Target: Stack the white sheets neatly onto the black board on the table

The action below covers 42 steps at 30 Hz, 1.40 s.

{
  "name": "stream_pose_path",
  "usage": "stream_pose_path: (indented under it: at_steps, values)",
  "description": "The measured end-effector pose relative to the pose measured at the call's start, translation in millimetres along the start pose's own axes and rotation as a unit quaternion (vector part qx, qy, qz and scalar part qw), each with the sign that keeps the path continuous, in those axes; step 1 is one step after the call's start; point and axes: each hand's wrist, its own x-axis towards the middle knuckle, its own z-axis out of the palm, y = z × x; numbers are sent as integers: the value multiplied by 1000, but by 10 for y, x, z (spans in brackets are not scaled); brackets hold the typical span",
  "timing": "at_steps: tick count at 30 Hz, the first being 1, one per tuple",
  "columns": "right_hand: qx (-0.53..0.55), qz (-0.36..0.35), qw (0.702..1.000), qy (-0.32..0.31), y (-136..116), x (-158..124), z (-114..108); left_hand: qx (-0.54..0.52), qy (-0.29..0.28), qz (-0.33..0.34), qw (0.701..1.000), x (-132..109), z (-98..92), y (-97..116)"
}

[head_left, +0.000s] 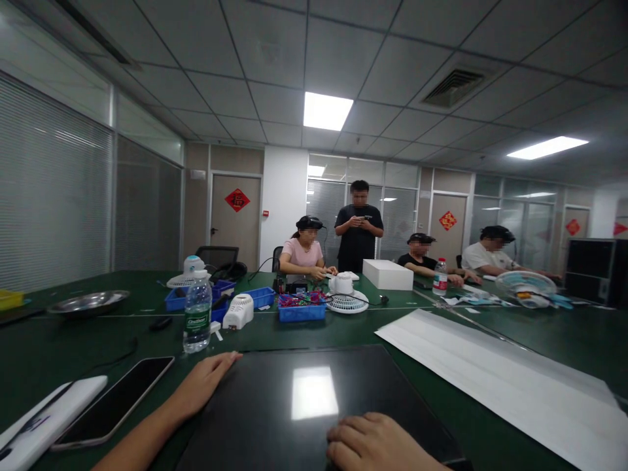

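Note:
In front of me on the green table lies a glossy black flat panel (265,399), with a ceiling light mirrored in it. My left hand (209,379) rests at the panel's far left corner, its fingers stretched out along the edge and holding nothing. On the lower right part of the panel lies my right hand (375,441), palm down with the fingers slightly bent and nothing visible in them. Left of my left forearm are a dark-screened smartphone (118,399) and a white flat object (59,418). A water bottle (197,317) stands just beyond my left hand.
A large white sheet (500,379) lies to the right. Farther back are a blue bin of wires (301,307), a white fan part (346,297), a white housing (239,312), a white block (387,275) and a metal tray (91,302). Several people are across the table.

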Motion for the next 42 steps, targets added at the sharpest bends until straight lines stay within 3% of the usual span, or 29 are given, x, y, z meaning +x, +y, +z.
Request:
stream_pose_path:
  at_steps: [4, 8, 11, 14, 17, 20, 25, 34, 42]
  values:
    - [108, 50, 988, -96, 272, 68, -128, 36, -13, 11, 999, -11, 52, -39]
    - [68, 216, 954, -196, 897, 1, -194, 75, -30, 14, 997, -32, 107, -62]
    - [-2, 352, 913, -204, 1449, -328, -37, 98, -38, 16, 994, -42, 114, -22]
    - [-52, 488, 843, -220, 1867, -828, 128, 135, -40, 37, 989, -55, 81, 73]
    - [-68, 584, 772, -242, 2120, -1307, 226, 167, -67, 78, 981, -83, 58, 189]
    - [-53, 615, 743, -259, 2266, -1626, 272, 153, -126, 81, 977, -115, 94, 266]
    - [-44, 598, 758, -256, 2361, -1740, 276, 153, -155, 69, 974, -136, 190, 328]
    - [-13, 468, 858, -210, 2274, -1548, 101, 153, -116, 55, 980, -91, 272, 311]
    - [-52, 528, 821, -211, 2236, -1510, 142, 161, -109, 31, 980, -44, 304, 252]
